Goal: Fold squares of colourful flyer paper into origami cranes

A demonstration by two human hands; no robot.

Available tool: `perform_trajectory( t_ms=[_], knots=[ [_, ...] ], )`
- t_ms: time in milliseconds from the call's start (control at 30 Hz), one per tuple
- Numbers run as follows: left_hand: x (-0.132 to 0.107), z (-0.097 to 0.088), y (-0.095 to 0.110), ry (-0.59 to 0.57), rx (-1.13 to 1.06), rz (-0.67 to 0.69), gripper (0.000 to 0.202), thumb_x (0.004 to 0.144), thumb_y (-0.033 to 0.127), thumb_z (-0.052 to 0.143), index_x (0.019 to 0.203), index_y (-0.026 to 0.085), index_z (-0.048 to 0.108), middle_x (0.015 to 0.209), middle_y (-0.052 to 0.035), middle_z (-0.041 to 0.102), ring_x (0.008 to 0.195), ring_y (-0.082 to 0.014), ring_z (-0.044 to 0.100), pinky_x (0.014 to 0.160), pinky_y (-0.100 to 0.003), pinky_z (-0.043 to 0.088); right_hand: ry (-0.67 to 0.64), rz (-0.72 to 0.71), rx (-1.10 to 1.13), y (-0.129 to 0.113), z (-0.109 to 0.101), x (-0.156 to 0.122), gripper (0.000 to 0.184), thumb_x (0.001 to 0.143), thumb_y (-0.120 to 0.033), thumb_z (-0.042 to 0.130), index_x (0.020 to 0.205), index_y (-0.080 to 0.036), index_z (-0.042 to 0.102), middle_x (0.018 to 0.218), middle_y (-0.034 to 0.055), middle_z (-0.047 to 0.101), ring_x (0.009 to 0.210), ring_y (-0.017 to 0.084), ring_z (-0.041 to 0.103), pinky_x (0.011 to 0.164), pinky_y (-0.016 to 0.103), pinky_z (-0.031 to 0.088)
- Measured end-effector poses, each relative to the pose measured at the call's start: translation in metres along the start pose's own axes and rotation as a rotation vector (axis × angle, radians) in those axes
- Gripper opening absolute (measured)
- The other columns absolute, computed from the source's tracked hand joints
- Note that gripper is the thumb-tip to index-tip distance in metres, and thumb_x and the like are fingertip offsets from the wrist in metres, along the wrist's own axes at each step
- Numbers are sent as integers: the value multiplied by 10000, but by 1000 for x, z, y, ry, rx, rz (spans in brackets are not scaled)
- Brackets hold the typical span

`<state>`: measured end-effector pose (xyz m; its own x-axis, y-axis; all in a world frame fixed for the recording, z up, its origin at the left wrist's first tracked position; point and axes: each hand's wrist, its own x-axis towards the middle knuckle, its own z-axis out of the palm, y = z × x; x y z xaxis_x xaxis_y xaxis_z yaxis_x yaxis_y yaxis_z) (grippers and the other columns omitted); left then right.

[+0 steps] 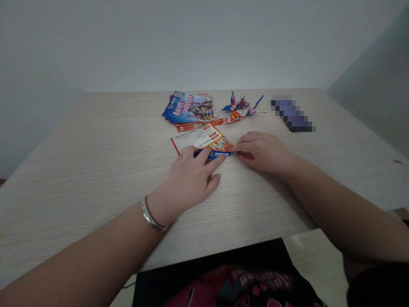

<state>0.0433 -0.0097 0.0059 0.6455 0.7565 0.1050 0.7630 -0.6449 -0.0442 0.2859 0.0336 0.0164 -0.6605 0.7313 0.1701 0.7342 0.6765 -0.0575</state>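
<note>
A printed paper leaflet (204,140) lies flat on the table in front of me, with a blue strip folded over along its near edge. My left hand (194,179) rests with fingers spread on that strip, pressing it down; a silver bangle circles the wrist. At the strip's right end, my right hand (262,151) pinches the paper's edge between thumb and fingers. Just behind the leaflet is a stack of similar blue and orange leaflets (191,108). Folded paper cranes (241,108) in the same print stand right of the stack.
A phone (292,114), blurred by pixelation, lies at the back right of the pale wood table (96,170). The wall (204,42) rises behind the table's far edge. Below the near edge, dark clothing with pink print (243,285) shows.
</note>
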Motion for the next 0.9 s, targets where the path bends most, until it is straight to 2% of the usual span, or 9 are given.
perform_trajectory(
  t_ms=[200,400,567,733,900],
  knots=[
    [-1,0,0,18,0,15,528,1041,431,402,1518,243,531,1380,-172,609,1127,-365,543,968,-540,460,-5,-28,10,5,1,-1,273,931,-185,599,1092,-255,808,1069,58,782,963,214,674,809,326,477],
    [0,-1,0,30,0,15,517,1035,426,417,1500,240,547,1354,-174,621,1099,-360,548,941,-524,459,-14,-74,-45,8,-3,-2,251,953,-217,597,1048,-278,822,1026,41,787,914,206,683,776,329,455],
    [0,-1,0,23,19,18,528,1037,425,411,1515,235,527,1350,-174,620,1079,-355,554,933,-513,457,-36,-108,-55,10,-6,-3,276,953,-185,598,1086,-284,819,1061,36,794,932,208,678,800,336,452],
    [0,1,0,25,24,24,531,1037,428,409,1531,263,511,1328,-161,625,1084,-354,554,952,-517,452,-13,-160,-78,9,-4,-3,259,967,-221,597,1104,-264,813,993,61,785,905,211,642,796,338,440],
    [1,-2,0,8,27,8,534,1027,436,430,1531,279,513,1332,-157,623,1078,-354,551,948,-519,453,-22,-114,-62,8,-5,-2,244,951,-220,608,1040,-280,827,958,51,775,887,205,631,780,329,435]
  ],
)
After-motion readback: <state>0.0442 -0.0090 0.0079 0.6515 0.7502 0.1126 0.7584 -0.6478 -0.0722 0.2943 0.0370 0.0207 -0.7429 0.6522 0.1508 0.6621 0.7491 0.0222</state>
